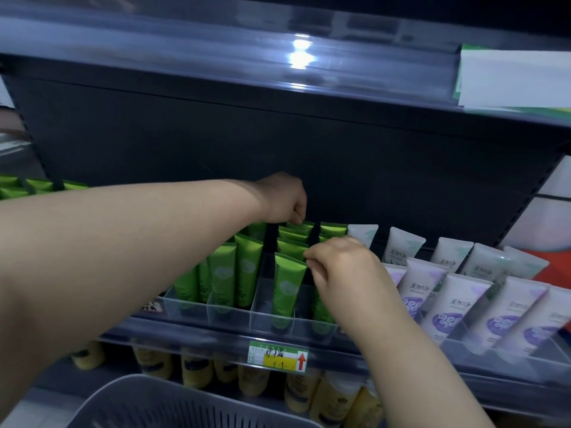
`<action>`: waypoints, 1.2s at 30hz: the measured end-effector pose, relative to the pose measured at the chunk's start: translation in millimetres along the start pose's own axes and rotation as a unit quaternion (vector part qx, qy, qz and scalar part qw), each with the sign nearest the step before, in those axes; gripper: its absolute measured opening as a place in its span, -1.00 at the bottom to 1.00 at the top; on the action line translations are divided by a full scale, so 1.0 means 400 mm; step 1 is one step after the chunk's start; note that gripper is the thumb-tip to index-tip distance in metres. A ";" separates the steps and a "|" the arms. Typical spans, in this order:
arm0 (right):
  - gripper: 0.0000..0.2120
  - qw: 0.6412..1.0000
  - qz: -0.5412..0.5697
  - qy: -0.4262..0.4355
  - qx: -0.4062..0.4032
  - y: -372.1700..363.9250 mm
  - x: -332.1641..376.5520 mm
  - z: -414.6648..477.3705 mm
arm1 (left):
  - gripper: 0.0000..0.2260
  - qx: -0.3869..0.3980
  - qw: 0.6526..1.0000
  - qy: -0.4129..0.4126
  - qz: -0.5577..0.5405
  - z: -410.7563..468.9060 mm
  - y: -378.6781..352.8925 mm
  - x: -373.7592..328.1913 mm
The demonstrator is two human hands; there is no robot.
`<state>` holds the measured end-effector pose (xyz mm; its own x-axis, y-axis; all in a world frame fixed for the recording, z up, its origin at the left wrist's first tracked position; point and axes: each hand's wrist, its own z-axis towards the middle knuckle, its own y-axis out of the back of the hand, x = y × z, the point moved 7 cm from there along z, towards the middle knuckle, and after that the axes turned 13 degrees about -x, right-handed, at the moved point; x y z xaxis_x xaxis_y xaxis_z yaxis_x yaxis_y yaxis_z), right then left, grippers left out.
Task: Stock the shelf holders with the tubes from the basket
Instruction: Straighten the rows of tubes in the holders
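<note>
Head view looks down on a store shelf where a clear plastic holder, split by dividers into narrow lanes, stands at the front edge. Green tubes stand upright in its lanes, cap end down. Both arms reach in over them.

The left hand is far back in the shelf, its fingers curled downward and pinching the top edge of the back tube in the third lane from the left. The right hand is nearer the camera, just right of that lane, with thumb and fingertips pinching the upper right corner of the front tube, which stands upright in the same lane, a few more green tubes between it and the back one.

Right of the holder, white and purple tubes lean in rows. A green and yellow price tag with a red arrow sits on the shelf rail. Yellow bottles line the level below. The grey slotted basket sits at the bottom of the frame, below the hands; its inside is out of sight.
</note>
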<state>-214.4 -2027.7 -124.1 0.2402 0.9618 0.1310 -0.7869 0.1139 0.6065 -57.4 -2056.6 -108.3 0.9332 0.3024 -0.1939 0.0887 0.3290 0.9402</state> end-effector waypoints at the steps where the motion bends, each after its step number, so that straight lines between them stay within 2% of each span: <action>1: -0.92 1.000 0.001 0.002 0.000 0.000 0.001 0.000 | -0.87 0.001 1.000 0.003 -0.004 -0.002 0.002 0.004; 7: -0.98 1.000 0.006 0.005 -0.008 0.016 0.004 0.004 | -0.82 0.000 1.000 0.018 -0.023 -0.018 0.005 0.020; 17: -0.88 1.000 -0.012 -0.005 -0.001 0.037 -0.006 0.002 | -0.74 -0.009 0.999 0.024 -0.027 -0.034 0.018 0.027; 21: -0.89 1.000 -0.014 -0.007 0.003 0.040 -0.006 0.000 | -0.79 -0.003 0.999 0.035 -0.019 -0.045 0.008 0.040; 24: -0.90 1.000 -0.010 -0.007 -0.001 0.044 -0.002 0.001 | -0.83 -0.029 0.998 0.044 -0.030 -0.046 0.017 0.038; 36: -0.91 1.000 -0.010 -0.014 0.011 0.044 -0.011 -0.004 | -0.79 -0.041 0.996 0.065 -0.049 -0.057 0.022 0.027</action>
<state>-230.1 -2029.7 -115.2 0.2709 0.9524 0.1400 -0.7689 0.1266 0.6267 -54.5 -2030.1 -108.4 0.8680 0.3765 -0.3238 0.1443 0.4327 0.8899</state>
